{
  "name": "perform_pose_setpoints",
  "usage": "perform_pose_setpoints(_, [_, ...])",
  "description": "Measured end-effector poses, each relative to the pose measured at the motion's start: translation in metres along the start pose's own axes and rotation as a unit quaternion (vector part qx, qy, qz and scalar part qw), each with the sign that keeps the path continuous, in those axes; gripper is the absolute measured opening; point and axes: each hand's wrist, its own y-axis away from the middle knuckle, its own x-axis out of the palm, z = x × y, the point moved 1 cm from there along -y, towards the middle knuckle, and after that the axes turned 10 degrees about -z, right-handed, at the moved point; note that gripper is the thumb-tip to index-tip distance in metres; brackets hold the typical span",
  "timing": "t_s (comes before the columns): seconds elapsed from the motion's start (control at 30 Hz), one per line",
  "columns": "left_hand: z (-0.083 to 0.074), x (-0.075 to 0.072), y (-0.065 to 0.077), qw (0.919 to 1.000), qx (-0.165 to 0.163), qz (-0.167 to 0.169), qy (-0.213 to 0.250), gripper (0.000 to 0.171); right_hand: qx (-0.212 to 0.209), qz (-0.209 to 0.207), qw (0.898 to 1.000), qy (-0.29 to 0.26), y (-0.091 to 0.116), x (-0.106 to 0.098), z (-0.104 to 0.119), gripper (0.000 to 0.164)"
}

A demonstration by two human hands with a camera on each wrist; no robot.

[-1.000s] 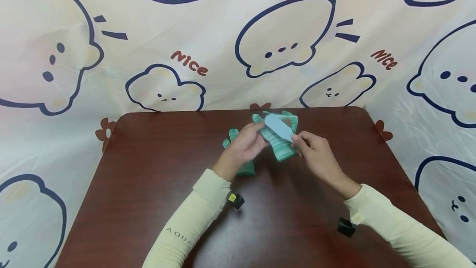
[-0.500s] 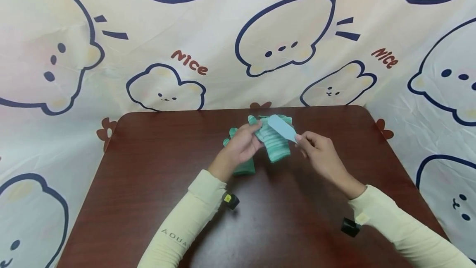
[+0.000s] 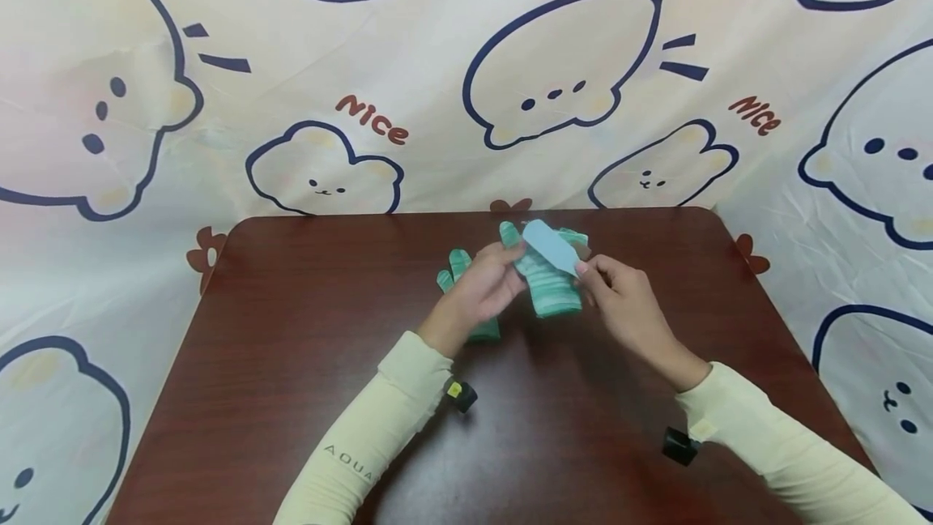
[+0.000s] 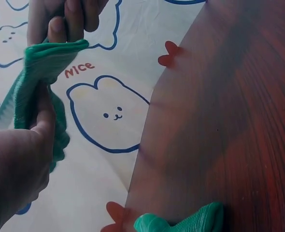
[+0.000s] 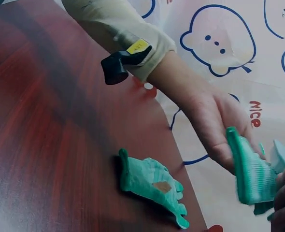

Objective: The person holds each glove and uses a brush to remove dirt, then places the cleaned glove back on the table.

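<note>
My left hand (image 3: 492, 286) grips a green striped glove (image 3: 554, 294) above the far part of the table. In the left wrist view its thumb lies against the cloth of that glove (image 4: 29, 92), whose cuff is toward the right hand. A flat, pale blue paddle-shaped piece (image 3: 550, 246) with a rounded end lies across the glove in the head view. My right hand (image 3: 627, 302) pinches its narrow end; whether it also touches the glove is unclear. A second green glove (image 5: 149, 181), with a brown patch, lies on the table beneath the left hand.
The dark red-brown table (image 3: 291, 395) has its far edge just beyond the gloves. Behind it hangs a pale cloth (image 3: 430, 47) printed with cartoon animals. Small black cameras (image 3: 461, 395) sit on both sleeves.
The held glove and pale blue piece shifted slightly left, then back right with the left hand. Both hands keep their hold. The glove on the table stays put.
</note>
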Motion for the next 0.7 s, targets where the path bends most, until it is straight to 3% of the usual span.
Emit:
perform_pose_setpoints(0.27, [-0.003, -0.004, 0.002, 0.9995, 0.008, -0.027, -0.016, 0.032, 0.017, -0.018, 0.999, 0.034, 0.002, -0.015, -0.008, 0.048])
perform_pose_setpoints(0.53, [-0.004, -0.011, -0.001, 0.9997, 0.005, -0.024, -0.006, 0.032, 0.085, -0.07, 0.991, 0.081, -0.009, -0.044, -0.058, 0.055])
perform_pose_setpoints(0.7, [-0.005, -0.013, -0.002, 0.9999, 0.004, -0.01, -0.006, 0.043, 0.117, -0.079, 0.989, 0.035, -0.011, -0.055, -0.066, 0.055])
